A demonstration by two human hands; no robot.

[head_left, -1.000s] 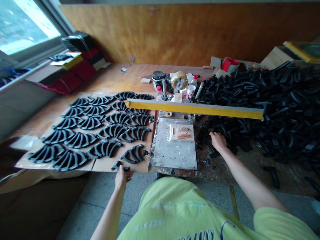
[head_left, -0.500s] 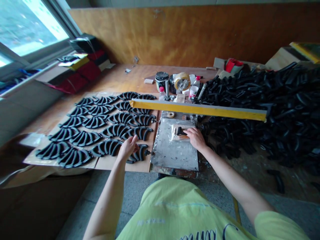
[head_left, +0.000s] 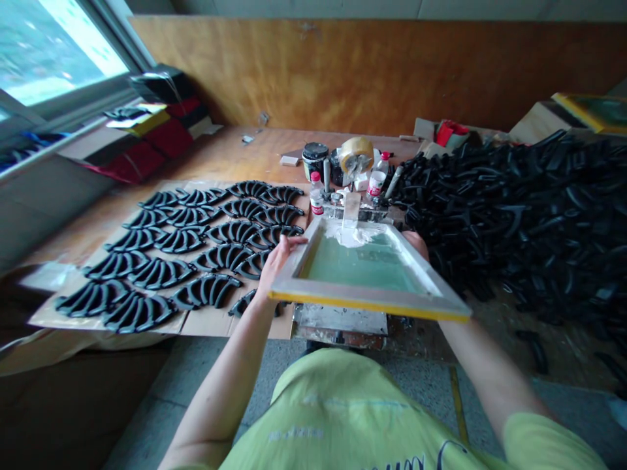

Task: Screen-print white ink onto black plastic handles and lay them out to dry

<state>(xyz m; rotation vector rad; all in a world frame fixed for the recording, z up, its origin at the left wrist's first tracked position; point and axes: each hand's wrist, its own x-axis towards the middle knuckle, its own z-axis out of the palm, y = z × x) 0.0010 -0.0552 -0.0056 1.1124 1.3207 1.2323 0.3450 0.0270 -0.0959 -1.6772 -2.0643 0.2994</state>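
A screen printing frame (head_left: 289, 282), grey on top with a yellow front edge, is tilted down over the metal base plate (head_left: 337, 320). At its left side my left hand (head_left: 278, 261) grips the rim. My right hand (head_left: 416, 243) is at the right side, its fingers partly hidden behind the rim. White paste (head_left: 356, 236) lies on the green mesh (head_left: 360, 264) at the far end, with a pale flat squeegee (head_left: 351, 209) standing in it. Whatever lies on the plate under the frame is hidden.
Rows of curved black plastic parts (head_left: 142, 313) lie on cardboard at the left. A large heap of similar parts (head_left: 514, 215) covers the right. Behind the frame stand a tape roll (head_left: 356, 155), a black-lidded tub (head_left: 315, 160) and a red-capped bottle (head_left: 316, 196).
The frame has swung down from its raised position. My right hand has left the small black part on the plate, my left hand has moved up and right, and both now hold the frame.
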